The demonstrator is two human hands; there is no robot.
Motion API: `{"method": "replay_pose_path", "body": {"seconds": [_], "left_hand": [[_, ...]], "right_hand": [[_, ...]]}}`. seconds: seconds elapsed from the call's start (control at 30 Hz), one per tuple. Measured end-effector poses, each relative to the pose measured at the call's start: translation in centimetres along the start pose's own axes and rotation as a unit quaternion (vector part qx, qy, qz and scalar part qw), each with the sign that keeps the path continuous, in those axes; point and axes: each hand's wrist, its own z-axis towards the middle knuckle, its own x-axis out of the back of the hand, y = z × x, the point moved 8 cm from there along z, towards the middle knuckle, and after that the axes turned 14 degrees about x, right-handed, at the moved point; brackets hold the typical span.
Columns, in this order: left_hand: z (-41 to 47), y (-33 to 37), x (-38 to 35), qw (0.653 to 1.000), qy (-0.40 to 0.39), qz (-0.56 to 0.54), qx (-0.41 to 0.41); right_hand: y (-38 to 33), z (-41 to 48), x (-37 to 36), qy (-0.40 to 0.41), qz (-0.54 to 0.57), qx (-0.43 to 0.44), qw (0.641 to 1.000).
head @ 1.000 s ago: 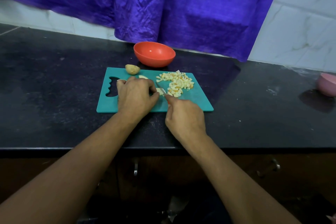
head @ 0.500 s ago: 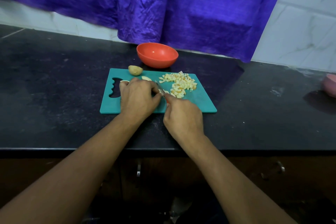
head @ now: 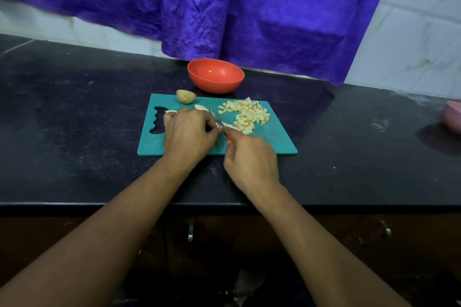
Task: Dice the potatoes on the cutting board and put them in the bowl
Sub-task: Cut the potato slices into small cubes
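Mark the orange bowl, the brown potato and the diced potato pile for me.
orange bowl (head: pixel 215 87): head view, front outer wall.
brown potato (head: pixel 185 96): head view, middle of its skin.
diced potato pile (head: pixel 251 113): head view, centre of the heap.

The cutting board (head: pixel 272 141) looks matt plastic, the bowl (head: pixel 217 85) glossy plastic. The counter (head: pixel 74 132) is polished speckled stone; the curtain (head: pixel 249 7), crinkled cloth.

The counter (head: pixel 74 132) is black and shiny. A teal board (head: pixel 274 143) lies flat in the middle of it. A red bowl (head: pixel 215 76) sits just behind the board, near the back edge. A pink thing (head: pixel 452 116) sits well apart, at the right edge, partly out of view.
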Motion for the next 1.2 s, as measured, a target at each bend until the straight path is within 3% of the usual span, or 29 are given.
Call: {"method": "replay_pose_path", "body": {"seconds": [0.27,0.47,0.83,1.0,1.2], "left_hand": [[-0.1,-0.4,0.1,1.0,-0.022,-0.014,0.01],[-0.1,-0.4,0.3,0.999,-0.025,-0.033,0.02],[-0.1,-0.5,0.3,0.997,-0.048,-0.05,0.033],[-0.1,-0.5,0.3,0.996,-0.055,-0.051,0.04],[-0.2,-0.4,0.3,0.996,-0.054,-0.057,0.03]], "right_hand": [[1.0,0.1,-0.1,-0.048,-0.005,0.0,0.999],[1.5,-0.2,1.3,0.017,0.044,-0.014,0.999],[0.6,0.0,0.1,-0.058,-0.001,0.013,0.998],[1.6,-0.2,1.9,0.011,0.037,-0.016,0.999],[-0.6,-0.2,-0.4,-0.027,-0.008,0.017,0.999]]}}
